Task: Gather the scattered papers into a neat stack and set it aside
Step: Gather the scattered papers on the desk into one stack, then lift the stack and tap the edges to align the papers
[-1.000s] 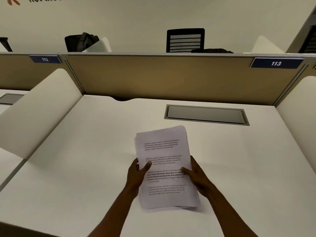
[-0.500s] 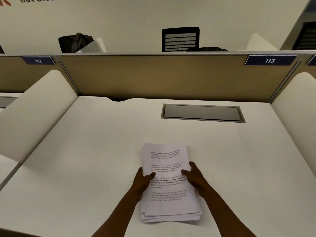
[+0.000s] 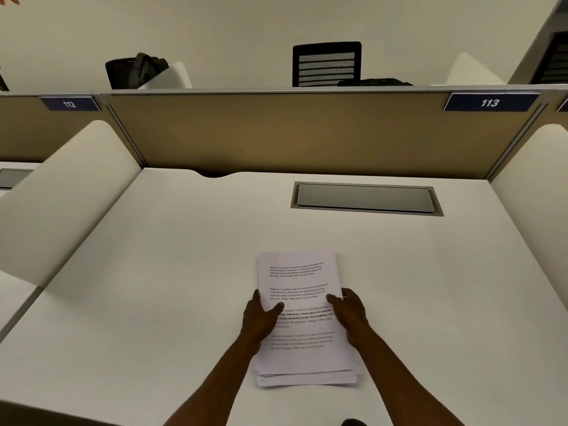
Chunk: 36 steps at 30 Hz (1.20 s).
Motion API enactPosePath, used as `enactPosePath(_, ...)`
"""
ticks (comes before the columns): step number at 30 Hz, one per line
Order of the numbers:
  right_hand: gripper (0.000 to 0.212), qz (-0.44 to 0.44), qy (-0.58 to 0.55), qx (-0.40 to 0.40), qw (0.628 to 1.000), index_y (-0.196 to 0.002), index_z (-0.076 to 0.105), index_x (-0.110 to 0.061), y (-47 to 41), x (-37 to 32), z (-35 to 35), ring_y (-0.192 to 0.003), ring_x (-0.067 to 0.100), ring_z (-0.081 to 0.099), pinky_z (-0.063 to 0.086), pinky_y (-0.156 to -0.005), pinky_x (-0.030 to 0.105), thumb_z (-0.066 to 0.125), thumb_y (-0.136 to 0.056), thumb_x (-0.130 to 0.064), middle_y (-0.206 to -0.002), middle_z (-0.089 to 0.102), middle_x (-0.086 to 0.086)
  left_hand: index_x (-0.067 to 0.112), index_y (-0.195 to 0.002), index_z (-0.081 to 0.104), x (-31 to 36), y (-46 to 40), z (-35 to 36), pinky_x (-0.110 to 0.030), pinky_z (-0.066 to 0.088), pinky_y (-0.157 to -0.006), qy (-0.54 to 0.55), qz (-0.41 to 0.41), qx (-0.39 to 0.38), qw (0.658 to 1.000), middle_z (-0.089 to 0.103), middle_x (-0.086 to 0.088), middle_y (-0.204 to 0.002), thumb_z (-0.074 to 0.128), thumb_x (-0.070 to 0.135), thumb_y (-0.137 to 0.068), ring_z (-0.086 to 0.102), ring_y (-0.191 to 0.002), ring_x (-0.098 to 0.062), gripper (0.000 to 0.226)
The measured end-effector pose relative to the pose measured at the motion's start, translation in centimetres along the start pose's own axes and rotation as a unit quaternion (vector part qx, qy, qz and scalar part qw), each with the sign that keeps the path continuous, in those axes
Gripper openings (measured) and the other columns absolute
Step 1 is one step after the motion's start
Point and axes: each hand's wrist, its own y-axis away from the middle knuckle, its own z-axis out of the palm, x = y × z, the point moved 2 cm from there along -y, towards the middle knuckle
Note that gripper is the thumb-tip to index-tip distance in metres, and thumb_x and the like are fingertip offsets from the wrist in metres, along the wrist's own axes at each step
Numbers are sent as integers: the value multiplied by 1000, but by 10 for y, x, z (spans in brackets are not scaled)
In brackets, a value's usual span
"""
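White printed sheets sit gathered in a paper stack [image 3: 302, 318] on the pale table [image 3: 153, 272], near its front edge. The left hand [image 3: 259, 318] and right hand [image 3: 349, 312] clasp its two long sides, fingers curled under, thumbs pressed on top. The lower sheets fan out unevenly at the near end.

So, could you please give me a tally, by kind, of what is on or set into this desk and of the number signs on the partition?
Paper stack: 1, held by the left hand and right hand
Cable hatch in the desk: 1
Number signs: 2, 112 and 113
Total: 4
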Motion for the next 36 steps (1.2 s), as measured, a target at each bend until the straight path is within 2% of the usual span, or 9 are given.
enactPosePath(5, 29, 23, -45, 38, 998, -116, 64, -1, -3, -2, -2, -103, 36, 64, 54, -94, 47, 63, -87, -4, -116, 68, 19, 16, -159, 16, 4, -2, 6, -42, 37, -114, 23, -9, 15, 1000, 35, -11, -157, 69, 32, -91, 39, -142, -29, 87)
enactPosePath(8, 19, 3, -6, 3, 1000, -99, 69, 8, -3, -8, -6, -96, 40, 66, 54, -91, 55, 59, -83, 6, -106, 70, 27, 12, -149, 41, 5, -6, 2, -43, 49, -105, 88, -32, 30, 995, 51, -16, -147, 64, 18, -95, 57, -125, -32, 59)
enactPosePath(11, 27, -38, 14, -23, 999, -103, 68, -3, 3, -24, -7, -95, 39, 68, 57, -87, 54, 52, -83, 7, -105, 71, 20, 9, -135, 56, 21, -9, -5, -38, 58, -86, 116, -16, 44, 992, 67, -16, -125, 63, 14, -95, 68, -99, -28, 41)
enactPosePath(18, 26, -201, -14, -32, 979, -108, 58, -22, 27, -79, -9, -95, 21, 67, 59, -81, 38, 48, -93, -3, -107, 68, 3, 19, -120, 59, 83, 12, -13, -21, 56, -62, 174, 114, 124, 970, 70, -6, -112, 63, 23, -95, 70, -89, -16, 26)
enactPosePath(22, 35, -265, -98, -31, 959, -109, 60, -33, 41, -96, -10, -98, 16, 66, 59, -82, 34, 51, -94, -3, -107, 69, -5, 22, -122, 59, 109, 23, -17, -34, 60, -73, 207, 199, 130, 949, 69, 0, -110, 62, 23, -96, 68, -95, -19, 26)
enactPosePath(25, 40, -278, -149, -42, 948, -116, 62, -30, 41, -90, -14, -102, 19, 66, 59, -84, 36, 59, -90, 0, -110, 70, -4, 26, -117, 64, 108, 26, -21, -31, 60, -73, 229, 237, 101, 939, 73, 6, -105, 65, 27, -89, 69, -95, -17, 28)
enactPosePath(29, 45, -246, -105, -34, 963, -121, 62, -25, 36, -63, -11, -106, 22, 65, 59, -89, 45, 75, -81, -8, -114, 70, -1, 25, -124, 60, 91, 25, -17, -32, 60, -79, 223, 223, 92, 945, 70, 3, -112, 70, 33, -78, 67, -101, -18, 48)
enactPosePath(32, 44, -244, -91, -31, 965, -113, 61, -40, 37, -51, -5, -104, 14, 65, 61, -82, 32, 77, -79, -17, -110, 70, -13, 20, -131, 57, 81, 22, -12, -41, 60, -85, 212, 215, 86, 949, 69, 0, -116, 71, 33, -78, 66, -105, -20, 56)
enactPosePath(36, 33, -242, -105, -9, 964, -107, 61, -43, 36, -52, 1, -102, 13, 66, 56, -74, 21, 73, -86, -20, -108, 70, -14, 18, -128, 61, 80, 18, -8, -28, 61, -77, 204, 218, 87, 950, 71, -2, -114, 70, 23, -91, 68, -104, -23, 38)
